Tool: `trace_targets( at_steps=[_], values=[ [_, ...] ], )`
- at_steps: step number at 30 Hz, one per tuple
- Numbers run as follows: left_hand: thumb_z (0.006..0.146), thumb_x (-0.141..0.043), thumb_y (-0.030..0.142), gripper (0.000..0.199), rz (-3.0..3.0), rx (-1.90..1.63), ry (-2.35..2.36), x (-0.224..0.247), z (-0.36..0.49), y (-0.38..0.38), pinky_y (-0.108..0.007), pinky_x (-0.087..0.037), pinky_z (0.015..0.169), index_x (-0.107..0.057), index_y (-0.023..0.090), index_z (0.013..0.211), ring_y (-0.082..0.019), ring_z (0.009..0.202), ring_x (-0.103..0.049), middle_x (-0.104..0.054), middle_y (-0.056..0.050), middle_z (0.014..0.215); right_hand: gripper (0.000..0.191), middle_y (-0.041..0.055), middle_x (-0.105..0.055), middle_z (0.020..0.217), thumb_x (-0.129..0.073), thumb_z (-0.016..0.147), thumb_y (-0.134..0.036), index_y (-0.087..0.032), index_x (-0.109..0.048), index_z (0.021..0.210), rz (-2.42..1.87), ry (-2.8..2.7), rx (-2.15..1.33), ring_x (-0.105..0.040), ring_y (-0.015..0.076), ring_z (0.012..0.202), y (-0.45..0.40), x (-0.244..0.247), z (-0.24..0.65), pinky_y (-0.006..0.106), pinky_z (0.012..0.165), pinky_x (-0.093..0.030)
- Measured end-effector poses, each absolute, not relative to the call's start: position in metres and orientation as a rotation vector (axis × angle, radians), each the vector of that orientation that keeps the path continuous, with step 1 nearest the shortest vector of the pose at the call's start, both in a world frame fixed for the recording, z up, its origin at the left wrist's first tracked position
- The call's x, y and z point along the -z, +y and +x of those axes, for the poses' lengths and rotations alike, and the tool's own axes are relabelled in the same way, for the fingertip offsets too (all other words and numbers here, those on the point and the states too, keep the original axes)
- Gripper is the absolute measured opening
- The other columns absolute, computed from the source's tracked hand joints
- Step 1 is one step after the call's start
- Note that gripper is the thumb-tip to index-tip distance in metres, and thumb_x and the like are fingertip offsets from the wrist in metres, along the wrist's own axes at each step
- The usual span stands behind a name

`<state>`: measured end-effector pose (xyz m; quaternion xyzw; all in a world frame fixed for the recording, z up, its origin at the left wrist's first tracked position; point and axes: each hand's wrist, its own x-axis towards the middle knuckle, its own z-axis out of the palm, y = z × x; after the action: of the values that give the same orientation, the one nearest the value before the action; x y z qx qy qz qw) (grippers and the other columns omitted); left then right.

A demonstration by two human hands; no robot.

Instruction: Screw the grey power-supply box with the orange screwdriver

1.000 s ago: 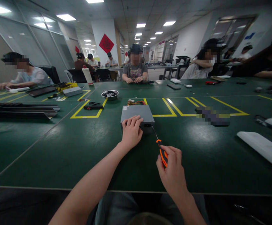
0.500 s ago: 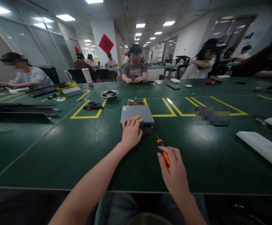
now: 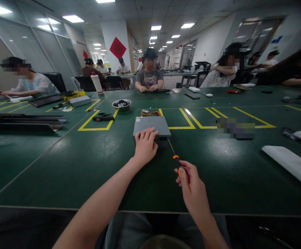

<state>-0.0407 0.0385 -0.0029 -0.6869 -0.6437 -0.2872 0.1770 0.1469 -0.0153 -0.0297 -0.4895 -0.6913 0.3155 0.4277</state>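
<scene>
Left hand (image 3: pixel 145 146) spread on top and near edge of the grey metal box (image 3: pixel 152 126), center of frame, on the green surface (image 3: pixel 98 180); fingers slightly apart, pressing flat rather than gripping. Right hand (image 3: pixel 193 183), lower right of center, fingers closed around the screwdriver (image 3: pixel 176 162) handle, black/orange. Shaft angles up-left, tip at the box's near right corner; contact can't be confirmed. Coloured wires (image 3: pixel 154 113) at box's far side. Metal bowl (image 3: pixel 121 105) with small dark parts, upper left of box. White case (image 3: pixel 290 164) at right edge of frame.
</scene>
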Motion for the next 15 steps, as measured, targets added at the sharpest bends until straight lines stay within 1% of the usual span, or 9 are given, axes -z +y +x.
trace_targets(
  at_steps=[2, 4, 6, 8, 10, 12, 15],
  values=[
    [0.078, -0.046, 0.016, 0.036, -1.946, 0.813, -1.822, 0.003, -0.041, 0.038, -0.041, -0.024, 0.097, -0.048, 0.022, 0.114, -0.021, 0.119, -0.039, -0.050, -0.005, 0.127, 0.033, 0.0039, -0.060, 0.080, -0.038, 0.086, -0.041, -0.019, -0.044, 0.110, -1.189, -1.623, -1.061, -0.053, 0.0118, 0.056, -0.014, 0.030, 0.146, 0.026, 0.049, -0.044],
    [0.078, -0.046, 0.016, 0.036, -1.951, 0.814, -1.824, 0.002, -0.041, 0.038, -0.040, -0.024, 0.097, -0.048, 0.022, 0.114, -0.021, 0.119, -0.038, -0.050, -0.005, 0.127, 0.036, 0.0036, -0.061, 0.082, -0.045, 0.083, -0.043, -0.020, -0.043, 0.110, -1.105, -1.432, -1.302, -0.049, 0.0098, 0.052, -0.012, 0.028, 0.144, 0.021, 0.041, -0.037],
    [0.079, -0.045, 0.016, 0.036, -1.958, 0.818, -1.825, 0.002, -0.042, 0.037, -0.040, -0.024, 0.097, -0.048, 0.022, 0.114, -0.021, 0.120, -0.038, -0.049, -0.005, 0.127, 0.037, 0.0035, -0.061, 0.083, -0.052, 0.079, -0.042, -0.020, -0.044, 0.108, -1.008, -1.186, -1.561, -0.047, 0.0080, 0.051, -0.010, 0.025, 0.142, 0.017, 0.038, -0.032],
    [0.079, -0.045, 0.017, 0.036, -1.961, 0.824, -1.829, 0.001, -0.042, 0.037, -0.040, -0.024, 0.097, -0.048, 0.021, 0.115, -0.022, 0.119, -0.038, -0.049, -0.005, 0.127, 0.035, 0.0032, -0.061, 0.079, -0.059, 0.075, -0.038, -0.019, -0.048, 0.103, -0.934, -0.945, -1.773, -0.045, 0.0062, 0.050, -0.007, 0.020, 0.140, 0.014, 0.036, -0.030],
    [0.078, -0.045, 0.016, 0.037, -1.962, 0.825, -1.836, 0.000, -0.041, 0.036, -0.041, -0.025, 0.096, -0.049, 0.021, 0.115, -0.023, 0.119, -0.039, -0.049, -0.006, 0.127, 0.031, 0.0023, -0.060, 0.073, -0.064, 0.071, -0.031, -0.016, -0.052, 0.096, -0.882, -0.764, -1.878, -0.042, 0.0039, 0.047, -0.005, 0.017, 0.139, 0.011, 0.033, -0.027],
    [0.078, -0.045, 0.016, 0.038, -1.962, 0.822, -1.837, 0.000, -0.041, 0.036, -0.041, -0.024, 0.096, -0.049, 0.022, 0.115, -0.023, 0.119, -0.039, -0.050, -0.006, 0.127, 0.024, 0.0007, -0.057, 0.068, -0.067, 0.068, -0.022, -0.013, -0.055, 0.087, -0.839, -0.652, -1.900, -0.036, 0.0013, 0.042, -0.002, 0.014, 0.138, 0.009, 0.030, -0.023],
    [0.078, -0.046, 0.016, 0.038, -1.956, 0.823, -1.830, 0.000, -0.041, 0.036, -0.041, -0.024, 0.096, -0.048, 0.022, 0.115, -0.023, 0.119, -0.039, -0.050, -0.006, 0.127, 0.010, -0.0003, -0.054, 0.067, -0.061, 0.072, -0.012, -0.011, -0.054, 0.079, -0.803, -0.537, -1.935, -0.033, -0.0008, 0.040, 0.002, 0.014, 0.136, 0.008, 0.027, -0.022]
  ],
)
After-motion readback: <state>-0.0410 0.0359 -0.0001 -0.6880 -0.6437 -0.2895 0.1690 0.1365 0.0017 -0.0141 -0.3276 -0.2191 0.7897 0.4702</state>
